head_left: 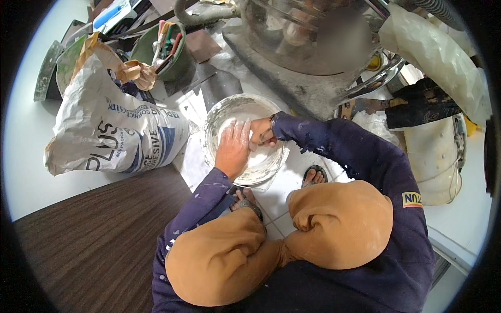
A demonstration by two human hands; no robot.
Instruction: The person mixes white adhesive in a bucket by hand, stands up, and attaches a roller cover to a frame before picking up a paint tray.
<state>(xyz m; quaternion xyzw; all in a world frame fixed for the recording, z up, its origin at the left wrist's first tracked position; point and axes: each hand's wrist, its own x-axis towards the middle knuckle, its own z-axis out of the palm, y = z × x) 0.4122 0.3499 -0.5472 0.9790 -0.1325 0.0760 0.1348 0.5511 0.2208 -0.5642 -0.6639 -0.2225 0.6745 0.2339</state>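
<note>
A round bucket (210, 140), its wall smeared with dried white, stands on the floor in front of my feet. White material (242, 111) lies inside it. Over the bucket's opening my two hands meet. My left hand (234, 150) has its fingers stretched out and whitened, lying against my right hand (262, 131). The right one is curled, its fingers partly covered by the left. Something white shows between them, but I cannot make out what it is. To the left of the bucket leans an opened white paper sack (130, 128) with a crumpled brown top.
A green bucket (140, 49) with several hand tools stands behind the sack. A dark wood-grained panel (104, 229) fills the lower left. Beyond the bucket is a large see-through rounded object (261, 31) on a grey base. A whitish container (430, 156) stands at the right.
</note>
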